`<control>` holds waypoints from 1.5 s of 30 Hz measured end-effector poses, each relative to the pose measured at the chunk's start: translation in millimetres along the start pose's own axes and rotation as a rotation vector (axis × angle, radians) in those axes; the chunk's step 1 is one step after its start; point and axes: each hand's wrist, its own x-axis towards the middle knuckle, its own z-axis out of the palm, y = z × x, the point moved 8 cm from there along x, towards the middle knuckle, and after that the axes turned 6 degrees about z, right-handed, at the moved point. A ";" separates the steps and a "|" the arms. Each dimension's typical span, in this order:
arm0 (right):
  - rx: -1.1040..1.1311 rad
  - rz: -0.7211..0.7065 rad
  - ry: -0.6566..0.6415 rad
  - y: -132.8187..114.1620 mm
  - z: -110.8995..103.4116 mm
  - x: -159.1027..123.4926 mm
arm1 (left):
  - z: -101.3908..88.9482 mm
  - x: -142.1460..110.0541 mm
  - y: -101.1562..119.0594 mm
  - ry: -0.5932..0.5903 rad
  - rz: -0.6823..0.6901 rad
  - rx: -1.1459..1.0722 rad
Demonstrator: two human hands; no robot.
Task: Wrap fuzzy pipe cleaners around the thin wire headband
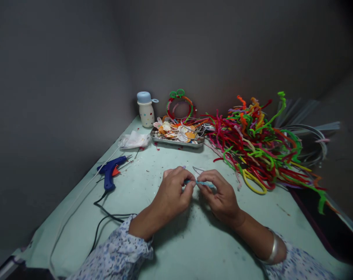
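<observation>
Left hand (171, 192); right hand (220, 196); both pinch fuzzy blue pipe cleaner (201, 183).

A green table (141, 186) bears a glue gun (109, 171), tray (176, 142) and pipe cleaners (252, 151).

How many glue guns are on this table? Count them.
1: a blue hot glue gun, lying on the pale green table, left of the person's left hand. Another could hide under the pipe-cleaner heap.
</observation>
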 end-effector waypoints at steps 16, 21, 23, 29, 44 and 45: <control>0.127 0.113 -0.049 10.3 4.2 -1.7 | 4.5 -0.7 -0.1 -0.035 0.020 0.029; 0.149 0.115 -0.053 10.1 3.9 -0.2 | 3.1 -0.7 -2.2 -0.018 0.001 0.016; 0.149 0.124 -0.058 10.4 4.0 0.3 | 3.3 -0.4 -2.2 -0.018 -0.002 0.012; 0.119 0.157 -0.056 12.1 4.7 1.6 | 3.4 -1.1 -0.5 0.000 0.002 -0.002; 0.054 -0.080 0.109 -3.8 -9.8 -3.3 | -6.1 0.9 -4.5 0.130 -0.079 -0.003; 0.026 -0.123 0.103 -7.3 -9.5 -4.3 | -6.6 0.8 -4.6 0.135 -0.083 -0.009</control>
